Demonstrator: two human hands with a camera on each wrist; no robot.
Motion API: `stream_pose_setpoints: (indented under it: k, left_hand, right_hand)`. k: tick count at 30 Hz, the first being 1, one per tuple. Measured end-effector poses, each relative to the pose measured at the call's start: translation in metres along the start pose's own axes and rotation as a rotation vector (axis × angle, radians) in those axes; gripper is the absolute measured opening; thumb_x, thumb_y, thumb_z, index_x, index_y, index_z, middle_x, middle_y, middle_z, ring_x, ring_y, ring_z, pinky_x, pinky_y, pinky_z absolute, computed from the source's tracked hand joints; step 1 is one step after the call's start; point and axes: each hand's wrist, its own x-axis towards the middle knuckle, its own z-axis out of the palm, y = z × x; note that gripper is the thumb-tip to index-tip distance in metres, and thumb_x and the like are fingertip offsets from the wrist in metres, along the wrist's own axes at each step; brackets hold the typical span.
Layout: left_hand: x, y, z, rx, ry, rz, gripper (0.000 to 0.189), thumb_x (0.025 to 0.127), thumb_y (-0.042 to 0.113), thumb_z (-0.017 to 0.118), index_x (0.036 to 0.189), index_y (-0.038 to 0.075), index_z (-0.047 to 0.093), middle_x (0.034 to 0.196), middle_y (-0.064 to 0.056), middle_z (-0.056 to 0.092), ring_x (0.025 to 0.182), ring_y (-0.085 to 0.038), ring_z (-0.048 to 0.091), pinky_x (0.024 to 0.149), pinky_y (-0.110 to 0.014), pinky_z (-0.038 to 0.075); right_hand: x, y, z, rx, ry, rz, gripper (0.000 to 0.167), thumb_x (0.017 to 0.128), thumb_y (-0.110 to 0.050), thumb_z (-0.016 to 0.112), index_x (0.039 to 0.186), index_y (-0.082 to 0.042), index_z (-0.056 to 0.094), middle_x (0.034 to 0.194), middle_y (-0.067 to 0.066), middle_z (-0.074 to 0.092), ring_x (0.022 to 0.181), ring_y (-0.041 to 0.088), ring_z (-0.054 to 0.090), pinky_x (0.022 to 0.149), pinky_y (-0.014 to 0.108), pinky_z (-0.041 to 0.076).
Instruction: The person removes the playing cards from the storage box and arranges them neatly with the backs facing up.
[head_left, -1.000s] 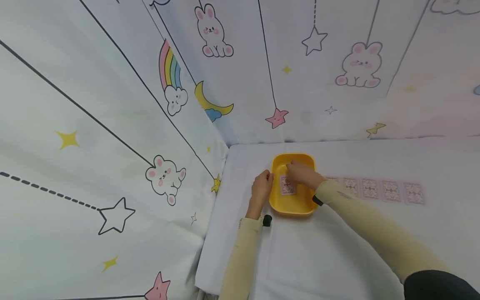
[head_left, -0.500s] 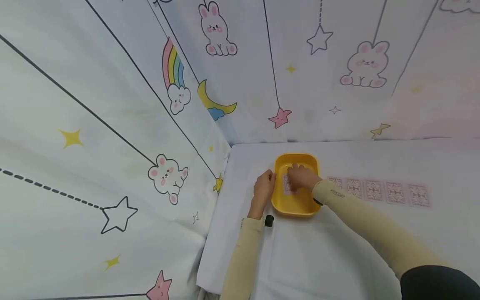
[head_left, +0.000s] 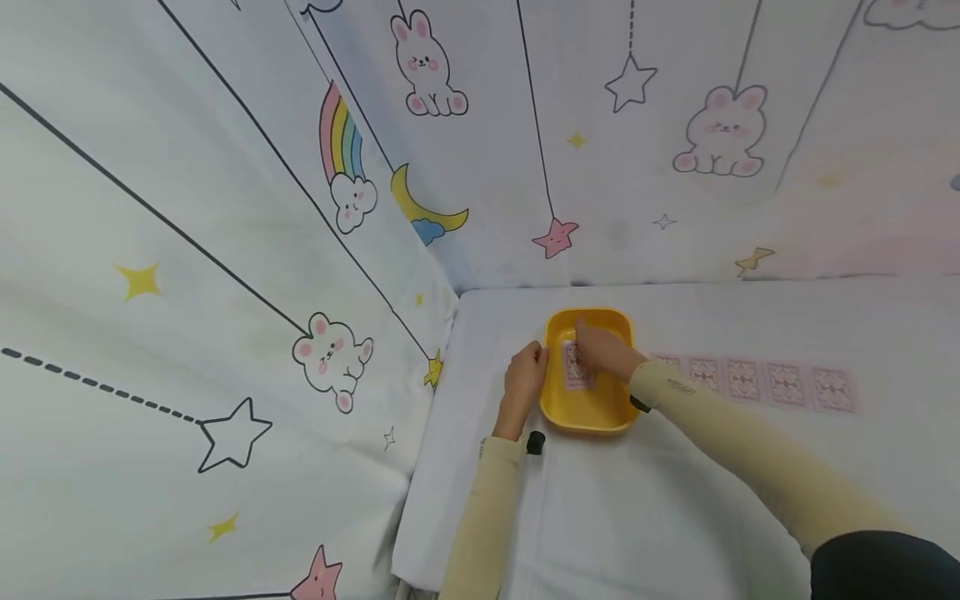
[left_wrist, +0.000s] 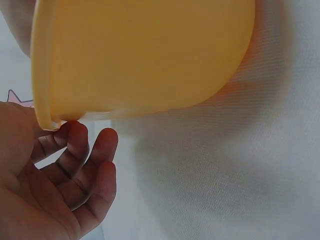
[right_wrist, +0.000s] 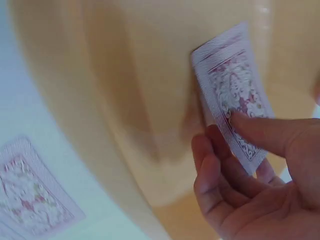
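Observation:
My left hand point(head_left: 525, 379) grips the left rim of a shallow yellow plastic tray point(head_left: 588, 417). In the left wrist view its fingers point(left_wrist: 102, 145) curl just under the rim; the thumb is mostly hidden. Inside the tray, my right hand point(head_left: 603, 354) pinches playing cards point(right_wrist: 240, 95) with red patterned backs. The thumb point(right_wrist: 265, 131) presses the top card's face-down back, and curled fingers lie beneath. A second card edge peeks out behind the top one; how many are stacked cannot be told. In the head view the held card point(head_left: 574, 368) is partly covered by the hand.
A row of several face-down playing cards point(head_left: 783, 383) stretches right from the tray on the white-covered table point(head_left: 675, 517). The nearest one is partly hidden by the right sleeve. A cartoon-printed cloth wall point(head_left: 495, 142) stands behind and to the left.
The right hand's fingers spread over the card half a second ago, covering more of it; now they have drawn together and the card shows more. The left hand stays on the tray rim.

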Motion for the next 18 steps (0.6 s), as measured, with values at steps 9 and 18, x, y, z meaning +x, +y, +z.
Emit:
stream_pose_setpoints:
  k: [9,18]
  left_hand:
    - [-0.001,-0.002,0.0,0.001,-0.009,0.0,0.028,0.107,0.036,0.048,0.09,0.014,0.054,0.072,0.001,0.049,0.059,-0.012,0.045,0.053,-0.024,0.035]
    - [0.0,-0.002,0.0,-0.008,0.004,0.003,0.028,0.107,0.035,0.047,0.091,0.014,0.054,0.073,0.0,0.049,0.061,-0.013,0.045,0.054,-0.025,0.034]
  right_hand:
    - [-0.017,0.018,-0.014,0.376,0.032,-0.091,0.033,0.098,0.002,0.049,0.128,0.004,0.034,0.083,0.016,0.06,0.065,0.02,0.058,0.057,0.026,0.048]
    - [-0.041,0.042,-0.028,0.472,0.034,-0.096,0.04,0.102,-0.009,0.055,0.136,0.0,0.037,0.096,0.019,0.067,0.09,0.035,0.068,0.08,0.044,0.058]
